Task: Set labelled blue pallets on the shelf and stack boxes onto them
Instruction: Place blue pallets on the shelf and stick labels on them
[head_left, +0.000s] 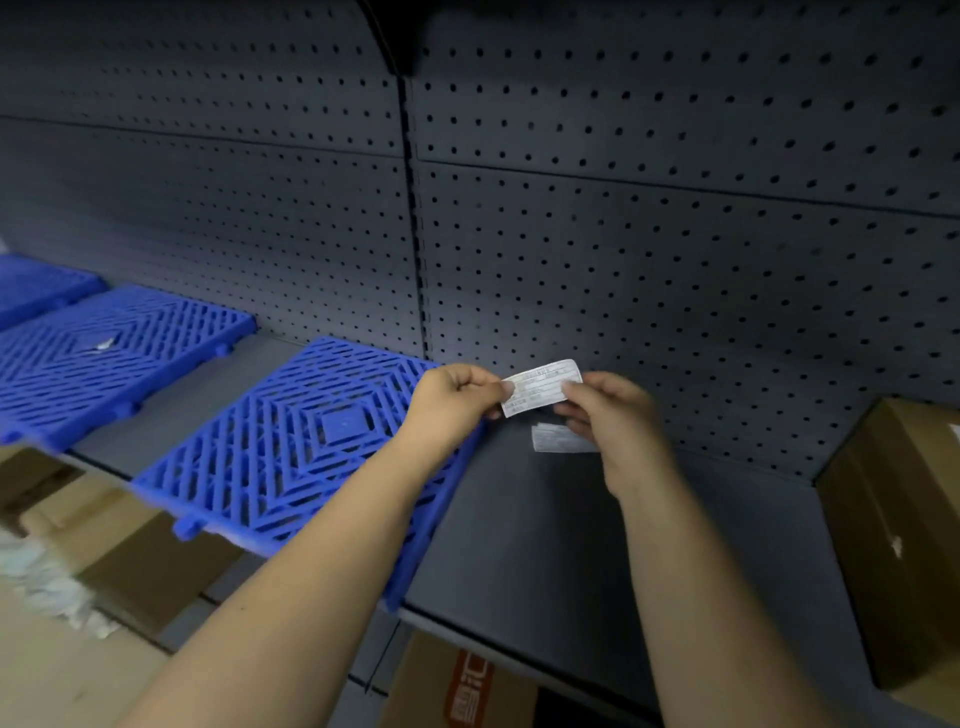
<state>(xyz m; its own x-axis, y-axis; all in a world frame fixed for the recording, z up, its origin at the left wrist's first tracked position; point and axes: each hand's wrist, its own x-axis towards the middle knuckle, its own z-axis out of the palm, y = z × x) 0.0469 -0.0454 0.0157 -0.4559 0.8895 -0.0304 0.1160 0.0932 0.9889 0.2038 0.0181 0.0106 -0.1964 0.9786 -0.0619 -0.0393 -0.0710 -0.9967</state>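
Pegboard back panel (675, 260) stood behind the nearest blue pallet (291, 457), which lay flat on the dark shelf (571, 545) and serves as ref. for all else. Well to the pallet's right, at the shelf end, sat a cardboard box (893, 519), not yet on any pallet. To the pallet's left lay a second blue pallet (104, 358), apart from it w/ bare shelf between, and past that the edge of a third blue pallet (36, 286). Left hand (452, 400) hung over the nearest pallet's right rear corner, thumb and fingers pinching the left end of a white label (543, 387). Right hand (618, 421), just right of the pallet over bare shelf, pinched the label's other end. The label was held up between both, long axis running roughly left-right, tilted up a bit to the right. Below it by the right fingers was a second white slip (558, 439), prob. a backing or spare; couldn't tell if it was held or lying on the shelf. Key relation: the pallet's solid centre pad (345, 423) lay left of and nearer the camera than the label, so the left hand was the closer one to carry it there. The second pallet had a small white scrap (101, 345) at its centre, poss. its label.
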